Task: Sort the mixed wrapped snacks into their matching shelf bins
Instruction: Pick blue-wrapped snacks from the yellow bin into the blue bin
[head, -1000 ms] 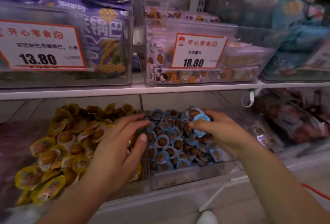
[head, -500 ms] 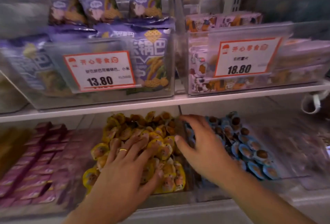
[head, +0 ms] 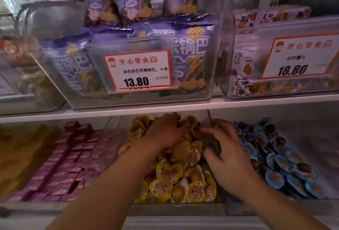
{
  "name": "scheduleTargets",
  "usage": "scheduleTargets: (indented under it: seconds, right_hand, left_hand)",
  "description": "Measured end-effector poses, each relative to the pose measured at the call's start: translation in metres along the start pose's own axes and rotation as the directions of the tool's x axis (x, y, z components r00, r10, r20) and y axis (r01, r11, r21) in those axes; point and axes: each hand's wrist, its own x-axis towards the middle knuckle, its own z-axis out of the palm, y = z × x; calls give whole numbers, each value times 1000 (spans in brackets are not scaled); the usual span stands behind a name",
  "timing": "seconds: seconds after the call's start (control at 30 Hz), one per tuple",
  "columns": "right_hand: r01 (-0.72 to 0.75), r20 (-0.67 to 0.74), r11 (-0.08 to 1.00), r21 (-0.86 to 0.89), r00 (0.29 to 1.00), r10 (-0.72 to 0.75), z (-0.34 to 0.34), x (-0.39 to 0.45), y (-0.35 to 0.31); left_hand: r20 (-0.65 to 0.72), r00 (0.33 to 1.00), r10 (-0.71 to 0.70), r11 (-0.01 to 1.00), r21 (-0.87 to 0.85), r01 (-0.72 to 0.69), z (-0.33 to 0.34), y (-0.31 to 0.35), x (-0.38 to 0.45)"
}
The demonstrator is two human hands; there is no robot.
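Above my hands I read two price tags: the left tag (head: 138, 71) says 13.80, the right tag (head: 299, 58) says 18.80.

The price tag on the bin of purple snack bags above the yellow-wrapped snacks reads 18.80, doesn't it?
Not quite. In the head view, the price tag on the bin of purple snack bags above the yellow-wrapped snacks reads 13.80; the 18.80 tag is on the bin to its right.

Two bare forearms come in from the bottom edge, with no sleeves showing on either. The left hand (head: 163, 132) and right hand (head: 229, 154) wear no gloves; the picture is blurred, so finer details cannot be made out.
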Motion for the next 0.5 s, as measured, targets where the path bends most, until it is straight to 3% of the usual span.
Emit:
scheduleTargets:
  seconds: [0.07,0.27,0.4,0.5]
  right_hand:
    - [-12,-2,999,33,1000,12,-1,1,0]
    - [-14,30,998,58,999,13,1,-1,4]
    - [-23,40,998,66,999,20,-1,-1,2]
    - [-26,67,998,55,998,22,-2,-1,1]
  left_hand:
    - [184,981,-60,997,-26,66,10,12,28]
    - [341,940,-20,1000,11,17,40,35,50]
    - [336,941,32,973,-227,48,25,22,56]
    - [460,888,-7,909,-367,197,16,18,62]
